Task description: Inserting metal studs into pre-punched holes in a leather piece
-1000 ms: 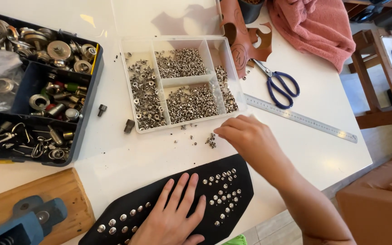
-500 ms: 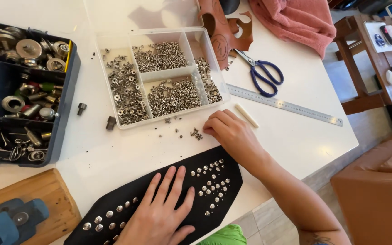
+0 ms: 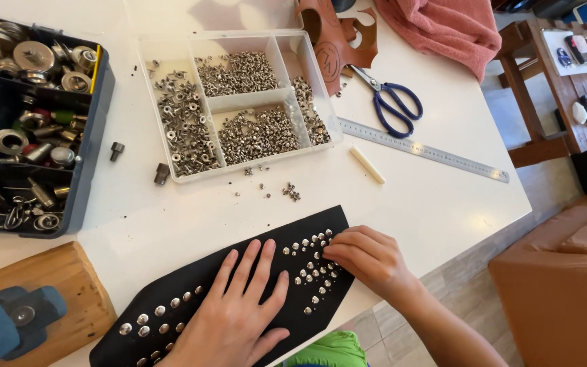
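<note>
Black leather strip (image 3: 239,285), dotted with domed metal studs (image 3: 310,261), is pinned flat by spread left hand (image 3: 236,312); right hand (image 3: 365,257) fingertips pinched at a stud.

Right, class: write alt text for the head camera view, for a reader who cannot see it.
A left hand lies flat on a studded black leather strip while the right hand pinches at its rivets. Behind on the white table sit a clear rivet tray, scissors and a steel ruler.
</note>
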